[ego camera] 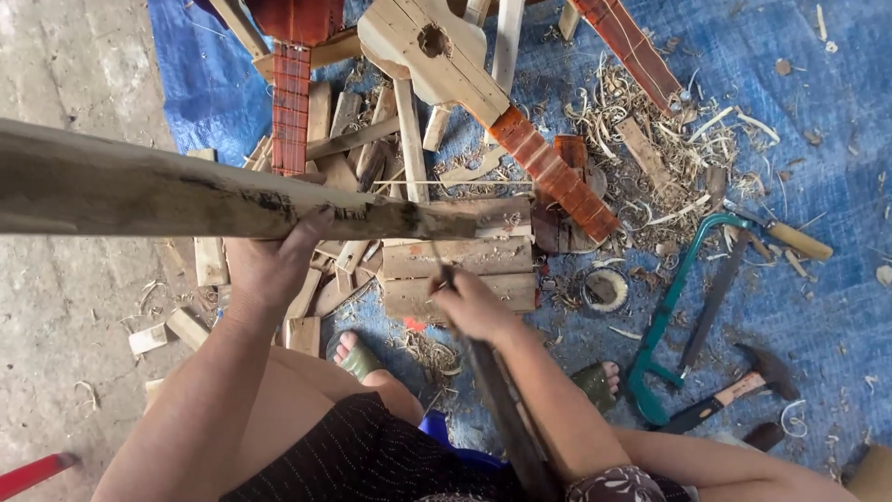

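1. Red bar (32,472), at 8 o'clock in the frame corner, lying on bare concrete.

2. Long weathered plank (186,191), running from 9 o'clock toward centre, its far end resting on a stacked block of pale boards (460,270).

3. My left hand (269,265), just left of centre. Thumb up against the near face of the plank, the remaining fingers wrapped under and behind it, pressed together on the wood as far as I can see.

4. Offcuts and short wood blocks (200,260), scattered at 9 o'clock beneath the plank; more piled at 12 o'clock.

5. Red fretted neck (291,107), at 11 o'clock, standing behind the plank.

6. Unfinished pale wooden instrument body (432,51) with a round hole, at 12 o'clock, its red-brown fretted neck (553,172) running down toward 2 o'clock.

7. My right hand (478,307), at centre, closed in a fist around the handle of a long dark blade (502,409); the blade's shaft lies along my forearm toward 6 o'clock, and a thin tip rises from my fist to touch the plank's underside.

8. Wood shavings (650,130), heaped at 1 o'clock on a blue tarp (818,279).

9. Green-framed hacksaw (669,311), at 4 o'clock.

10. Hammer (743,381), at 4 o'clock, just beside the hacksaw.

11. Yellow-handled tool (790,239), at 3 o'clock.
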